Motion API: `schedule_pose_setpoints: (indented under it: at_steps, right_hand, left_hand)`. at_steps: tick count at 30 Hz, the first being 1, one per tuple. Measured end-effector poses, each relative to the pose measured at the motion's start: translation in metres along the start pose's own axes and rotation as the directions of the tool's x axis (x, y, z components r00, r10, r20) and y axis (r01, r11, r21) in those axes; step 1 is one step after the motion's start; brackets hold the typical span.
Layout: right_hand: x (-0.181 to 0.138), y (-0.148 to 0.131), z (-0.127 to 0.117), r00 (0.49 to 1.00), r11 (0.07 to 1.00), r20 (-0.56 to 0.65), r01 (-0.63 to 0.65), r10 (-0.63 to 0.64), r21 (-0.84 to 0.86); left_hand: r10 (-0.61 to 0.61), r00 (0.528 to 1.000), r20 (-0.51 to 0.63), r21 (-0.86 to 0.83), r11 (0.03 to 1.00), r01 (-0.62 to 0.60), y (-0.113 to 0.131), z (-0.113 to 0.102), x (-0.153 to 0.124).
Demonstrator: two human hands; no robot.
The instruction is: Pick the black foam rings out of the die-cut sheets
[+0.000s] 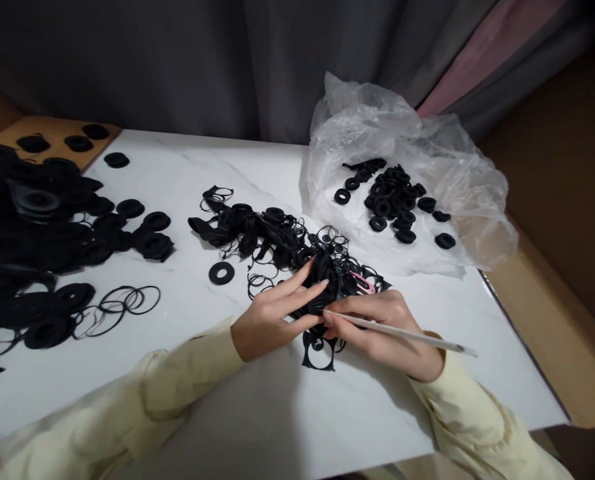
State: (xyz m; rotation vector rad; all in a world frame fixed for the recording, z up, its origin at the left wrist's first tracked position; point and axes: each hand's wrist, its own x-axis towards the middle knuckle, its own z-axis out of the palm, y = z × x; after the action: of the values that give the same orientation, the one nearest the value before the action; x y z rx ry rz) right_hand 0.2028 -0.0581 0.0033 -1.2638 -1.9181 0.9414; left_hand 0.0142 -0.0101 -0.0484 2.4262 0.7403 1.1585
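- I have the black piece [324, 277] in the middle of the table [177, 413], nearer the near edge than the far one; it is dark, matt and looks ribbed, though fingers hide part of it.
- My left hand [274, 313] grasps that piece, its fingertips and thumb pressed along the side.
- My right hand [384, 333] pinches a slim white stick [402, 331], its tip at the piece's near end; I find a small mark near its outer end too blurred to read.
- Just below the fingers I see a squarish black scrap [306, 365] with a round hole.
- Behind the hands a heap of black scraps [242, 217] slants towards the left and far edge; a pink item [364, 283] shows in it beside the right hand.
- A lone flat black ring [211, 273] lies left of the heap.
- Towards the far right corner I see a crumpled clear plastic bag [457, 160] with small black rings [394, 187] on it.
- A bigger black pile [52, 233] fills the left side, beside a brown board [110, 135] at the far left corner.
- The tabletop is white with faint grey veins; past its far edge I see a dark grey curtain [177, 67] and a strip of pink cloth [487, 50].
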Motion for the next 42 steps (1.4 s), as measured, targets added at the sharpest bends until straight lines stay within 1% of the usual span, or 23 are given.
schedule_pose_setpoints:
  at_steps: [5, 10, 13, 16, 18, 22, 25, 27, 29, 31, 33, 35, 39, 42]
  right_hand:
    - [0.000, 0.000, 0.000, 1.000, 1.000, -0.008, 0.006, -0.006, -0.026]
    - [0.000, 0.001, 0.000, 1.000, 0.998, 0.004, 0.030, -0.029, -0.062]
    - [0.000, 0.003, 0.001, 0.997, 0.992, 0.000, 0.080, -0.080, -0.098]
    - [-0.001, 0.004, 0.005, 0.986, 0.974, -0.005, 0.166, -0.169, -0.156]
    - [-0.001, 0.005, 0.008, 0.973, 0.952, -0.003, 0.225, -0.231, -0.209]
    - [-0.004, 0.008, 0.016, 0.953, 0.892, 0.028, 0.294, -0.303, -0.345]
    - [-0.007, 0.012, 0.023, 0.935, 0.796, 0.063, 0.330, -0.348, -0.508]
    - [-0.008, 0.014, 0.028, 0.909, 0.698, 0.069, 0.362, -0.410, -0.618]
    - [-0.009, 0.014, 0.031, 0.878, 0.617, 0.067, 0.386, -0.474, -0.686]
    - [-0.009, 0.014, 0.033, 0.854, 0.576, 0.058, 0.397, -0.517, -0.715]
    - [-0.008, 0.015, 0.035, 0.840, 0.561, 0.046, 0.401, -0.541, -0.725]
    - [-0.007, 0.017, 0.036, 0.831, 0.555, 0.030, 0.398, -0.556, -0.731]
    - [-0.008, 0.024, 0.039, 0.807, 0.550, -0.026, 0.378, -0.591, -0.745]
    - [-0.008, 0.027, 0.041, 0.795, 0.569, -0.072, 0.364, -0.602, -0.737]
  left_hand:
    - [0.021, 1.000, -0.007, 0.029, 0.999, -0.021, 0.000, 0.000, 0.000]
    - [0.071, 0.997, -0.004, 0.106, 0.992, -0.070, 0.002, 0.000, 0.001]
    - [0.103, 0.995, 0.003, 0.131, 0.986, -0.103, 0.003, 0.000, 0.001]
    - [0.129, 0.992, 0.002, 0.155, 0.980, -0.128, 0.002, 0.001, 0.000]
    - [0.152, 0.988, 0.010, 0.189, 0.970, -0.151, 0.002, 0.001, -0.001]
    - [0.256, 0.963, 0.080, 0.293, 0.918, -0.269, 0.000, 0.000, -0.001]
    - [0.298, 0.948, 0.112, 0.326, 0.890, -0.319, -0.001, -0.002, -0.001]
    - [0.291, 0.951, 0.108, 0.320, 0.895, -0.310, -0.001, -0.002, -0.001]
    - [0.265, 0.960, 0.092, 0.306, 0.910, -0.281, -0.001, -0.002, -0.001]
    - [0.193, 0.980, 0.041, 0.279, 0.940, -0.196, 0.000, 0.000, -0.003]
    - [0.091, 0.996, -0.013, 0.236, 0.968, -0.085, 0.000, 0.003, -0.004]
    - [0.016, 0.999, -0.045, 0.187, 0.982, -0.007, 0.001, 0.004, -0.005]
    - [-0.007, 0.999, -0.046, 0.139, 0.990, 0.013, 0.002, 0.005, -0.005]
    - [-0.044, 0.998, -0.040, 0.118, 0.992, 0.049, 0.002, 0.004, -0.006]
